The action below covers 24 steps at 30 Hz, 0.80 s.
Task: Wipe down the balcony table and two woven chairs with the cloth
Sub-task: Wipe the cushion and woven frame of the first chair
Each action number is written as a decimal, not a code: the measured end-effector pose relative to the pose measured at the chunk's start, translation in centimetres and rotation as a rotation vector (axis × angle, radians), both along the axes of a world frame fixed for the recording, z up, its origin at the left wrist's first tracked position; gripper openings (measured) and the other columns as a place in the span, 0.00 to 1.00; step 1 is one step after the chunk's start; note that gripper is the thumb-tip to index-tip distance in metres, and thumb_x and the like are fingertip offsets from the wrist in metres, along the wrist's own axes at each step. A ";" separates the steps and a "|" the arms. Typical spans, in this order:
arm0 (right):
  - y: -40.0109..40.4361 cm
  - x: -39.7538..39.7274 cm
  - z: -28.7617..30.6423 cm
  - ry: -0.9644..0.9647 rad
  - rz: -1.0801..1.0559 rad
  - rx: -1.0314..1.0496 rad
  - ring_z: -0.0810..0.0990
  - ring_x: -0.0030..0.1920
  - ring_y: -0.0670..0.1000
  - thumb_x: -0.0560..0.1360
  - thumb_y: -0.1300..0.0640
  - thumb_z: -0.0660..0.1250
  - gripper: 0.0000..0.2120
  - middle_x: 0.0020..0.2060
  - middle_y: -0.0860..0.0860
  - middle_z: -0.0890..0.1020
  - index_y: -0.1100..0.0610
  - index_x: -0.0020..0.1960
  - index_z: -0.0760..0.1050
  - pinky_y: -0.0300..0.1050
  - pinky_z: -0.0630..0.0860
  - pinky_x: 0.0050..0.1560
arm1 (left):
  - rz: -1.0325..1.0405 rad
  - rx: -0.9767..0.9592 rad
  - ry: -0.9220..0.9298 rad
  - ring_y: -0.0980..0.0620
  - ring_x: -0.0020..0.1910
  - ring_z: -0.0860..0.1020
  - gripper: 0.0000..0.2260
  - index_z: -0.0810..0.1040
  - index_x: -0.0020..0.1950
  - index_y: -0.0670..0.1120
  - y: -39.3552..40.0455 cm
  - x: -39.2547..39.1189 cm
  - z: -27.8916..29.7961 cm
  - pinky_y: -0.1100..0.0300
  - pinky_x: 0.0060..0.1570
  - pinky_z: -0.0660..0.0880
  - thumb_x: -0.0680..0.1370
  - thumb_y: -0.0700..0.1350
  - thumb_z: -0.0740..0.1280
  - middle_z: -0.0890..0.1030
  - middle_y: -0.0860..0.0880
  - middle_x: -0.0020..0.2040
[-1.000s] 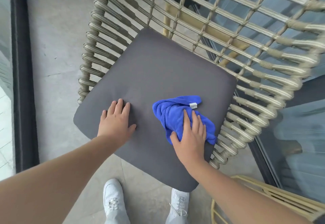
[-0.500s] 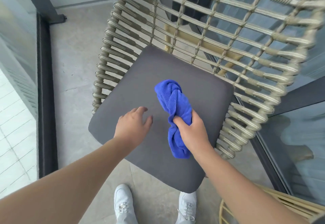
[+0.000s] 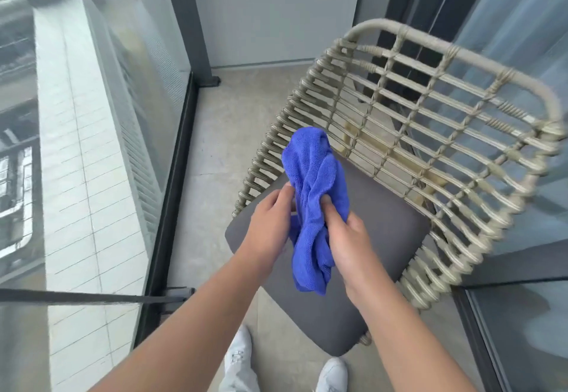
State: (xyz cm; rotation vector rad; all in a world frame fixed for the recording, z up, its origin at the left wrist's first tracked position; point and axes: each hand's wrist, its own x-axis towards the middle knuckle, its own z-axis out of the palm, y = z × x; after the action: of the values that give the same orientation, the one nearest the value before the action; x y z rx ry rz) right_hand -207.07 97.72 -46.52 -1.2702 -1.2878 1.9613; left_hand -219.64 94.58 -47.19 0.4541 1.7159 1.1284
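Note:
A bunched blue cloth [image 3: 316,176] hangs in the air above the woven chair's grey seat cushion [image 3: 390,238]. My right hand [image 3: 347,238] grips the cloth around its middle, thumb across the front. My left hand [image 3: 270,225] holds the cloth's left edge with its fingertips. The beige woven chair [image 3: 430,133] stands right of centre, its curved back toward the glass door. Neither hand touches the chair. No table shows in the head view.
A glass balustrade with a dark frame [image 3: 172,176] runs along the left, with a long drop beyond it. A dark post [image 3: 190,22] stands at the far corner. Glass doors [image 3: 522,314] close the right side. My white shoes [image 3: 239,358] stand on the grey tiled floor.
My right hand lifted the cloth off the cushion and raised it. My left hand left the cushion and took hold of the cloth. The view tilted up toward the chair back and balustrade.

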 end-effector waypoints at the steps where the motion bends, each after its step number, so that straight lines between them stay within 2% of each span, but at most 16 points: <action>1: -0.1 0.1 1.1 -0.007 0.020 0.012 0.87 0.50 0.47 0.87 0.48 0.58 0.16 0.48 0.48 0.89 0.51 0.58 0.83 0.41 0.81 0.49 | 0.005 0.019 -0.017 0.52 0.45 0.84 0.19 0.84 0.56 0.48 -0.5 0.0 1.4 0.53 0.51 0.81 0.84 0.58 0.59 0.87 0.50 0.49; 3: -0.3 0.5 3.7 -0.028 0.054 0.029 0.87 0.51 0.48 0.86 0.46 0.58 0.16 0.49 0.48 0.89 0.50 0.58 0.83 0.42 0.81 0.51 | 0.047 0.058 -0.042 0.52 0.45 0.84 0.18 0.84 0.53 0.51 -1.5 0.2 4.8 0.52 0.51 0.80 0.84 0.60 0.59 0.87 0.51 0.48; 5: -0.7 1.0 6.5 -0.034 0.084 0.034 0.87 0.50 0.46 0.86 0.45 0.58 0.15 0.48 0.47 0.89 0.48 0.58 0.82 0.37 0.79 0.48 | 0.078 0.098 -0.063 0.51 0.46 0.85 0.18 0.84 0.53 0.51 -2.7 0.8 8.0 0.51 0.52 0.81 0.83 0.61 0.60 0.87 0.50 0.48; 8: -1.4 1.9 10.6 -0.036 0.127 0.052 0.86 0.51 0.44 0.86 0.45 0.58 0.12 0.48 0.43 0.88 0.44 0.58 0.81 0.35 0.78 0.46 | 0.124 0.140 -0.068 0.48 0.52 0.85 0.19 0.83 0.57 0.50 -4.3 1.9 11.5 0.42 0.59 0.80 0.76 0.64 0.69 0.87 0.49 0.53; 12: -2.9 3.2 14.8 0.033 0.105 0.093 0.86 0.54 0.43 0.86 0.47 0.60 0.10 0.52 0.42 0.87 0.41 0.63 0.77 0.43 0.80 0.56 | 0.174 0.186 -0.063 0.51 0.57 0.84 0.29 0.82 0.61 0.53 -5.9 3.7 15.0 0.41 0.61 0.79 0.66 0.67 0.76 0.86 0.53 0.56; 17: -5.7 4.6 18.3 0.143 -0.045 0.150 0.84 0.59 0.44 0.85 0.51 0.64 0.15 0.59 0.42 0.85 0.40 0.70 0.71 0.48 0.80 0.61 | 0.141 0.252 -0.050 0.54 0.55 0.84 0.23 0.81 0.61 0.55 -7.5 5.8 18.9 0.47 0.59 0.80 0.69 0.62 0.77 0.85 0.55 0.56; 21: -6.7 4.3 20.7 0.174 -0.054 0.152 0.85 0.59 0.49 0.85 0.55 0.63 0.15 0.58 0.47 0.86 0.45 0.70 0.74 0.56 0.79 0.64 | 0.140 0.323 -0.010 0.49 0.51 0.86 0.12 0.81 0.59 0.51 -8.1 6.1 21.4 0.52 0.52 0.82 0.77 0.52 0.75 0.86 0.46 0.54; 24: -6.5 3.5 22.4 0.189 -0.066 0.176 0.86 0.58 0.51 0.84 0.57 0.64 0.14 0.56 0.50 0.87 0.49 0.68 0.76 0.56 0.80 0.63 | 0.141 0.353 0.012 0.49 0.47 0.85 0.11 0.80 0.57 0.50 -7.9 5.2 22.8 0.54 0.48 0.82 0.77 0.50 0.75 0.84 0.43 0.54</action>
State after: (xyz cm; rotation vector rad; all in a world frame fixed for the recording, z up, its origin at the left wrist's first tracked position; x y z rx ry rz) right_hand -203.53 91.24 -24.10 -1.0051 -1.2756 1.8292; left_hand -214.42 86.70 -24.41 0.5630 1.5805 1.5438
